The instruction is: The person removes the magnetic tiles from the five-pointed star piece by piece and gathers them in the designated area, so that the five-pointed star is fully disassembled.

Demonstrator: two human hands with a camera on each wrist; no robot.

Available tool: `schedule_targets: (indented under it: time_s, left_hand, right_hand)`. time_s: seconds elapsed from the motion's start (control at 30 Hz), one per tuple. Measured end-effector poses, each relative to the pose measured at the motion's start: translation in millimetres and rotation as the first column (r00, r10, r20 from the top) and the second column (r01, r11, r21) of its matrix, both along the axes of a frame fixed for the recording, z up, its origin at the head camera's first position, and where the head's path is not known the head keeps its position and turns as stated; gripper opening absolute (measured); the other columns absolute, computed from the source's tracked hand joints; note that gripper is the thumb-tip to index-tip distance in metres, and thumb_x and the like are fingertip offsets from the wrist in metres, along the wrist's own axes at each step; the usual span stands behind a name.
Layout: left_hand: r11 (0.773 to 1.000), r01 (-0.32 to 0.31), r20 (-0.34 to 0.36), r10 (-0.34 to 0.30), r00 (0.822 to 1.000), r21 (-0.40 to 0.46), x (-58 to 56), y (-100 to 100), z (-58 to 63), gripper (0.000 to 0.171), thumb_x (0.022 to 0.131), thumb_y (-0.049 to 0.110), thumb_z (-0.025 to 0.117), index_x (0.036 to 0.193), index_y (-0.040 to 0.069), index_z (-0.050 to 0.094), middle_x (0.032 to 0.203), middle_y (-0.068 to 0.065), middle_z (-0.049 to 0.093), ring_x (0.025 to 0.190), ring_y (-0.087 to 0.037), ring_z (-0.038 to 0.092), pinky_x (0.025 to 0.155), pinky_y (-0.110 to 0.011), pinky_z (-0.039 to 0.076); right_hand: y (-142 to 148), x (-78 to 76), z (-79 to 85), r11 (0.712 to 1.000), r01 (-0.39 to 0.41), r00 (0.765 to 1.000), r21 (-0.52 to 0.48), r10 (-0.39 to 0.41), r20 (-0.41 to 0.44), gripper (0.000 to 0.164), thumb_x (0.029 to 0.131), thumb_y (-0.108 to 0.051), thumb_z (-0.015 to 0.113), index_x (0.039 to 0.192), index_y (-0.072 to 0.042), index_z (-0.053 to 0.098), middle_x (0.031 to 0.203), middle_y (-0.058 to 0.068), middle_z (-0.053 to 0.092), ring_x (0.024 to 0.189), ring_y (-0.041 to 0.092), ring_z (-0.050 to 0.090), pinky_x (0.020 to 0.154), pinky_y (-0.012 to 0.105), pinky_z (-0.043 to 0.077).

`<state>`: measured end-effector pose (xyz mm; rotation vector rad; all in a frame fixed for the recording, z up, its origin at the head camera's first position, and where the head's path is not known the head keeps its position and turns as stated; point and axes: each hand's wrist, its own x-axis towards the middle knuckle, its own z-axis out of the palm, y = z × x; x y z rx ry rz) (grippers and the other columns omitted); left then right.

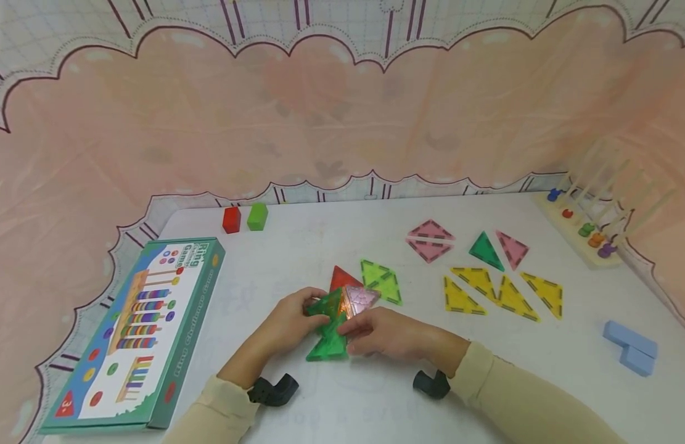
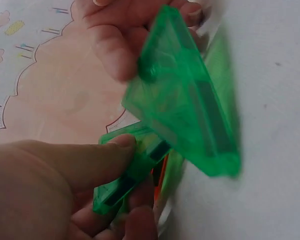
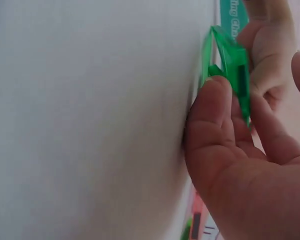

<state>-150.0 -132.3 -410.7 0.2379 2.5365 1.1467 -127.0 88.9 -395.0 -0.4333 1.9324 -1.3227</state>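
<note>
My left hand (image 1: 291,319) pinches a green triangular magnetic tile (image 2: 109,192) between thumb and fingers. A second translucent green triangular tile (image 2: 182,110) slants beside it, the two meeting near a corner. At this second tile's edge, my right hand (image 1: 383,333) grips with thumb and fingertips, partly hidden behind the green plastic in the right wrist view. Directly behind the green tiles in the head view are a pink tile (image 1: 362,297) and an orange piece, partly covered. A red triangular tile (image 1: 343,277) shows just beyond them.
Light-green triangles (image 1: 381,282) lie close behind the hands. Farther right are pink tiles (image 1: 430,240), a dark green triangle (image 1: 486,251) and yellow triangles (image 1: 516,296). A game box (image 1: 170,333) stands left, blocks (image 1: 257,217) at the back, a pegged board (image 1: 578,231) and blue blocks (image 1: 631,347) right.
</note>
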Motion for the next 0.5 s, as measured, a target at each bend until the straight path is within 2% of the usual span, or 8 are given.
schedule_targets:
  time_s: [0.13, 0.27, 0.4, 0.5]
  left_hand:
    - [1.000, 0.007, 0.001, -0.007, 1.000, -0.001, -0.9, 0, -0.4, 0.042, 0.078, 0.030, 0.068, 0.117, 0.022, 0.053, 0.102, 0.003, 0.057, 0.091, -0.014, 0.051, 0.082, -0.037, 0.041]
    - [1.000, -0.003, 0.035, 0.003, 0.999, -0.017, -1.6, 0, -0.6, 0.044, 0.079, 0.032, 0.068, 0.119, 0.022, 0.053, 0.103, 0.003, 0.056, 0.091, -0.016, 0.049, 0.082, -0.038, 0.041]
    - [1.000, -0.011, 0.066, 0.013, 0.998, -0.026, -2.0, -2, -0.7, 0.046, 0.079, 0.034, 0.067, 0.121, 0.023, 0.051, 0.105, 0.003, 0.054, 0.093, -0.017, 0.048, 0.082, -0.038, 0.042]
    - [1.000, -0.009, 0.073, 0.011, 0.997, -0.024, -1.9, -3, -1.1, 0.046, 0.079, 0.034, 0.067, 0.121, 0.023, 0.051, 0.106, 0.003, 0.054, 0.094, -0.017, 0.048, 0.083, -0.038, 0.042]
  right_hand:
    - [15, 1.4, 4.6, 0.999, -0.004, 0.997, 0.048, 0.007, -0.071, 0.023, 0.082, -0.031, 0.064, 0.101, -0.018, 0.063, 0.095, -0.003, 0.061, 0.086, 0.016, 0.053, 0.076, 0.031, 0.044]
    - [36, 1.4, 11.2, 0.997, 0.004, 0.990, 0.079, 0.007, -0.139, 0.022, 0.079, -0.031, 0.067, 0.092, -0.015, 0.059, 0.083, 0.001, 0.059, 0.079, 0.018, 0.052, 0.070, 0.031, 0.044]
    - [60, 1.0, 17.6, 0.995, 0.049, 0.982, 0.085, -0.033, -0.185, 0.025, 0.077, -0.026, 0.070, 0.090, -0.012, 0.054, 0.078, 0.005, 0.053, 0.072, 0.020, 0.051, 0.063, 0.031, 0.045]
    - [78, 1.7, 21.0, 0.994, 0.091, 0.975, 0.068, -0.075, -0.210, 0.023, 0.080, -0.021, 0.068, 0.093, -0.011, 0.053, 0.083, 0.007, 0.053, 0.072, 0.021, 0.052, 0.063, 0.033, 0.047]
